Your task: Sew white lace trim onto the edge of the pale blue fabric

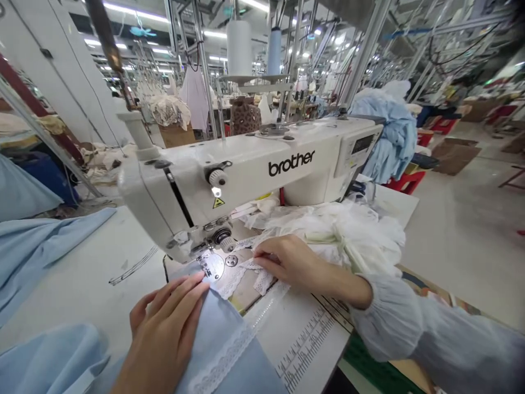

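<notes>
The left hand (162,334) lies open and flat on the light blue cloth (221,350), gripping nothing, its fingertips just beside the presser foot (207,266) of the white sewing machine (246,175). At two o'clock from it, the right hand (287,262) curls its fingers over a white lace strip (262,282), though whether they pinch it cannot be told. A heap of white cloth (340,235) lies at one o'clock from that hand.

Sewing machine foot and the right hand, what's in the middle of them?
In the head view, white lace and a small round metal disc lie between the presser foot and the right hand.
</notes>
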Demonstrator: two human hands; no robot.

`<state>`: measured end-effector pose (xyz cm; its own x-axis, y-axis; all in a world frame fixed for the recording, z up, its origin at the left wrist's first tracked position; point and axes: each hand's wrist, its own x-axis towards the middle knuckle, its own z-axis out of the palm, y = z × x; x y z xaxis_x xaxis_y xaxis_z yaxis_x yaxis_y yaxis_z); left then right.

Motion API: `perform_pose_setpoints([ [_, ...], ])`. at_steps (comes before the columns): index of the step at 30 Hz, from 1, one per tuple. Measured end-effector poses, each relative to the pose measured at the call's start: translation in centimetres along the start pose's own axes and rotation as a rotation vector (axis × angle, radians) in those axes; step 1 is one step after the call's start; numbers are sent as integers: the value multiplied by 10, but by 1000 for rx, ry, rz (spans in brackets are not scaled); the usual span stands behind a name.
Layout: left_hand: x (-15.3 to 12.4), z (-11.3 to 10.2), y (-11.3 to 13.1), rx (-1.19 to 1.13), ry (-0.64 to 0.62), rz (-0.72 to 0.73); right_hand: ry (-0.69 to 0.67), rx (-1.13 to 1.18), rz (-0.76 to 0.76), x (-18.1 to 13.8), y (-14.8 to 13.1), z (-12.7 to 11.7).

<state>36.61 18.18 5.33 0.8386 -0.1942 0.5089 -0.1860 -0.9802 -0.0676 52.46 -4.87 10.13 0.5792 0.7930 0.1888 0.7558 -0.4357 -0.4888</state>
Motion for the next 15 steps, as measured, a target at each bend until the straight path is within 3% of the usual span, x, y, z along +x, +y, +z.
perform_pose_setpoints([
  [15, 1, 0, -3, -6, -37, 17, -94, 197, -17, 35, 5, -7],
])
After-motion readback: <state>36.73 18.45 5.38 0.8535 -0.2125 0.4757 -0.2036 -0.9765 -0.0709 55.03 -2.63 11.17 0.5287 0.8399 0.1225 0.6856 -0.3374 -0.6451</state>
